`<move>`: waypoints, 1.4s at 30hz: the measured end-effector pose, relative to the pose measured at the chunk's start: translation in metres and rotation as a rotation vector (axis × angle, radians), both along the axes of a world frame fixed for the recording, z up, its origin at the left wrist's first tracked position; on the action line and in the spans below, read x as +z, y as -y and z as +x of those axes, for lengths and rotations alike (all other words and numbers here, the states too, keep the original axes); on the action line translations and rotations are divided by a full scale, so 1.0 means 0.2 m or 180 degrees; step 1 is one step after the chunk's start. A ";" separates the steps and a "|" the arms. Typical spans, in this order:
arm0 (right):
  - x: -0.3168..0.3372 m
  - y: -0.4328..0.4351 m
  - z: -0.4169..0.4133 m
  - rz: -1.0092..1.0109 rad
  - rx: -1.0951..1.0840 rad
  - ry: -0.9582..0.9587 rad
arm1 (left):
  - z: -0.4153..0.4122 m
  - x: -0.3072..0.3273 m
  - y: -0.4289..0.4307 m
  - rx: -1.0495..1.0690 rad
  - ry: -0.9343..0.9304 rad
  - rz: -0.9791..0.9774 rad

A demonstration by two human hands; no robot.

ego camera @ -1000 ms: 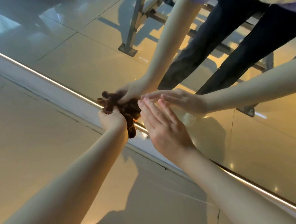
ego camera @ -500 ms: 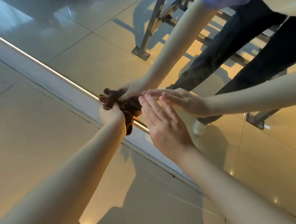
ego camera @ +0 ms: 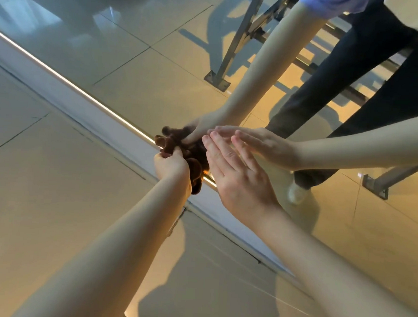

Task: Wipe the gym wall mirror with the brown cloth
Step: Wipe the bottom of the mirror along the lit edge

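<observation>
Shifted only slightly along the lower edge of the gym wall mirror (ego camera: 135,63), possibly by camera motion alone, the left hand (ego camera: 172,167) grips the bunched brown cloth (ego camera: 197,166) against the glass while the right hand (ego camera: 236,179), fingers straight, braces flat just beside it, so wiping has barely advanced.

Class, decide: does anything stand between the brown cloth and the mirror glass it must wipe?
Nothing visible does. The left hand grips the brown cloth against the mirror near its bottom edge; the right hand rests flat beside it, not between.
</observation>
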State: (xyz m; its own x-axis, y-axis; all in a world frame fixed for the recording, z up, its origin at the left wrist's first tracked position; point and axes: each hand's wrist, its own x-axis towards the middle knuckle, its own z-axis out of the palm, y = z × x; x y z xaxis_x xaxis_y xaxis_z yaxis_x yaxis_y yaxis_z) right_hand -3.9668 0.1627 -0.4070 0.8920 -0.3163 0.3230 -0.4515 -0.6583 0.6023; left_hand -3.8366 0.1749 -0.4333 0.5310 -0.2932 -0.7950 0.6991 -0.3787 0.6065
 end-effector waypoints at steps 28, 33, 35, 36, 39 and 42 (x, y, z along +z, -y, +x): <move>0.02 0.13 0.72 0.0244 0.0206 0.0063 | 0.70 -0.01 0.11 0.0262 0.0099 -0.0030; 0.03 0.14 0.78 0.0188 0.0170 -0.0087 | 0.77 0.00 0.11 0.0359 0.0078 -0.0088; 0.03 0.15 0.82 0.0237 0.0162 -0.0075 | 0.81 0.00 0.13 0.0440 0.0046 -0.0111; 0.03 0.15 0.84 0.0258 0.0174 -0.0067 | 0.83 0.01 0.14 0.0478 0.0025 -0.0117; 0.01 0.16 0.91 0.0304 0.0185 -0.0041 | 0.92 0.01 0.15 0.0531 0.0010 -0.0112; 0.00 0.17 1.00 0.0319 0.0163 -0.0040 | 1.02 -0.02 0.16 0.0498 -0.0049 -0.0144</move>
